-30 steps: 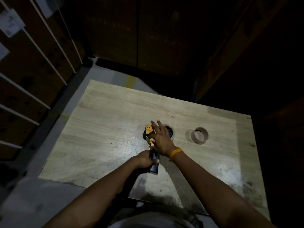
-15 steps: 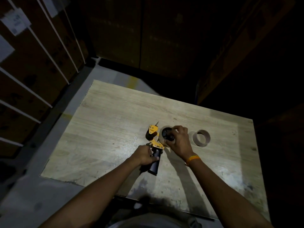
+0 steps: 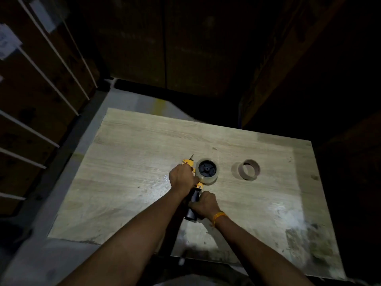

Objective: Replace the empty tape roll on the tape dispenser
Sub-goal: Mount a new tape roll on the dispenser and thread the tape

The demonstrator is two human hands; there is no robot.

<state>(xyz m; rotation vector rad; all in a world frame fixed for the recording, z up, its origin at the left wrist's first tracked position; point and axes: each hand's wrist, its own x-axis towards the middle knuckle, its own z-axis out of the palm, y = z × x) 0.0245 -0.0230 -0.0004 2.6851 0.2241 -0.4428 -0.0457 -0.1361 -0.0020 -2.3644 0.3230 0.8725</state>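
Here the right hand (image 3: pixel 203 205) has its grip closed around the black handle (image 3: pixel 192 207) of the tape dispenser (image 3: pixel 198 182), fingers wrapped over it, an orange band (image 3: pixel 219 217) on that wrist. The left hand (image 3: pixel 182 177) is closed on the yellow front part of the dispenser, just beside the tape roll (image 3: pixel 207 171); exactly what its fingers pinch is hidden under the hand. The roll, pale and glossy, sits on the dispenser's black hub with its round face turned up toward the camera. The dispenser lies near the middle of the wooden surface (image 3: pixel 132 162), its long axis running from the handle at the near end away from the person to the yellow head, where a small pointed tip (image 3: pixel 191 156) sticks out beyond the left hand. To the right of the roll, apart from it, a brown cardboard core (image 3: pixel 248 169) stands on its end with its hole upward. Around these the surface is bare board, with wide room to the left and toward the far edge, and a worn, whitish patch toward the near right corner. The far edge meets dark cartons; the left edge drops to a grey floor (image 3: pixel 41 254) beside strapped boxes (image 3: pixel 31 89).
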